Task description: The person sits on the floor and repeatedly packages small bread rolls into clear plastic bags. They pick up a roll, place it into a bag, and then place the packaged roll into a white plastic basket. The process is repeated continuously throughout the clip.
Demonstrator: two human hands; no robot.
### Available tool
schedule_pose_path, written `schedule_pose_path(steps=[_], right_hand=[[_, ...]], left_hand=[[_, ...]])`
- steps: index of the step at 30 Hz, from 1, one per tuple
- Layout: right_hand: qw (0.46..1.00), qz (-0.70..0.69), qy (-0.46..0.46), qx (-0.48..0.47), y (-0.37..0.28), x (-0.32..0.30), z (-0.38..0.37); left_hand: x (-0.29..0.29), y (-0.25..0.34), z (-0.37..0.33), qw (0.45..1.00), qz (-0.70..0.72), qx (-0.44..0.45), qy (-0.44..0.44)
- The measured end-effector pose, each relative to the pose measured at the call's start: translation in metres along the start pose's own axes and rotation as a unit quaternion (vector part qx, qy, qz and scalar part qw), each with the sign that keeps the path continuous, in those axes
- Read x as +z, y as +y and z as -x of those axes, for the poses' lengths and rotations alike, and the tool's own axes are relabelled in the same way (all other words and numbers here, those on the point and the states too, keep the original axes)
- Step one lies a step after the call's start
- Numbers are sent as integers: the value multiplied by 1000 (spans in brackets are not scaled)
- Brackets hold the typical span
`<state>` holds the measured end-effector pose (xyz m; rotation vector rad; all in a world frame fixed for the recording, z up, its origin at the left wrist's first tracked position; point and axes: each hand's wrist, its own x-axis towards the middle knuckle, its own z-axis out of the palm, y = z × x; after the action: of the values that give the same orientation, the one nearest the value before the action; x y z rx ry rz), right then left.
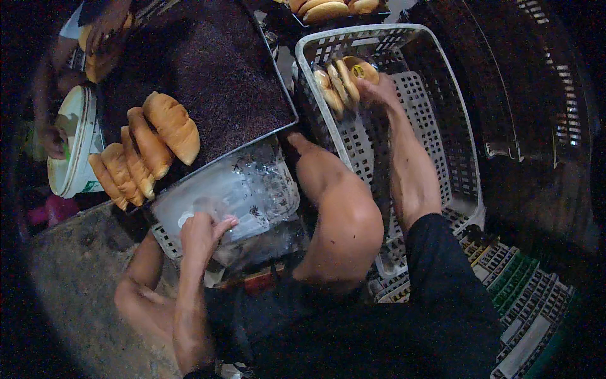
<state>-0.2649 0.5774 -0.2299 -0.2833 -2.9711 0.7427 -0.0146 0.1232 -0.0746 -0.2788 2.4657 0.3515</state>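
Observation:
My right hand [379,93] reaches into the white plastic basket [464,136] with its fingers closed on a wrapped bread roll [361,69] bearing a round yellow label. Several wrapped bread rolls [338,88] stand on edge against the basket's left wall, right beside it. Over a stack of clear plastic bags [259,196], my left hand [205,230] has its fingers curled and seems to pinch a bag. Its fingertips are partly blurred. Unwrapped bread rolls [151,145] lie in a leaning row just beyond the bags, on the near left corner of a large tray.
Dark brown shreds fill the large metal tray [208,69] ahead. At the far left, another person's hand [104,31] holds a bread roll, beside a white tub [72,142]. More rolls [325,9] sit at the top. Stacked crates [524,297] stand at lower right.

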Motion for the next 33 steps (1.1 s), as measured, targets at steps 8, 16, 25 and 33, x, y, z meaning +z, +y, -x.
schedule_pose_path(steps=[8, 16, 25, 33], right_hand=[[989, -138, 24, 51, -55, -42, 40], [830, -294, -291, -374, -279, -175, 220], [762, -614, -203, 8, -297, -151, 274], [956, -146, 40, -253, -366, -6, 242]], left_hand=[[-37, 13, 43, 975, 197, 81, -64], [-70, 72, 82, 921, 232, 220, 223], [-42, 34, 26, 427, 882, 161, 116], [-60, -108, 26, 364, 781, -50, 505]])
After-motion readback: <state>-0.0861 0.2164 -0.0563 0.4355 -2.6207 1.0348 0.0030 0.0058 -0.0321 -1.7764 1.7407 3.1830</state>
